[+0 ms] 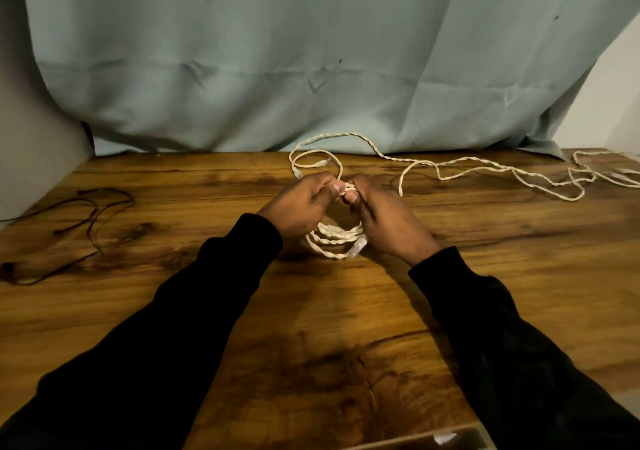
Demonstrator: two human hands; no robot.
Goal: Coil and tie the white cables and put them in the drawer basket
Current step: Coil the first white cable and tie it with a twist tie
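**Mia:** What do you see from the head camera?

**Sam:** Two hands are close together over the wooden table (346, 311). The left hand (304, 204) and the right hand (384, 217) both pinch the top of a white cable coil (334, 242). Their thumbs nearly touch.

**Mia:** Is the coil tied?

**Sam:** I think not yet. The loops hang between the hands, and a loose end (311, 162) curls just behind the fingers.

**Mia:** Is there more to do?

**Sam:** Yes. A long white cable (467, 169) lies stretched out to the right, not coiled. A dark cord (86, 217) lies far left.

**Mia:** Where is the basket?

**Sam:** Maybe that pale edge (450, 439) at the bottom, but I cannot tell. Nothing is put away yet, as far as I see.
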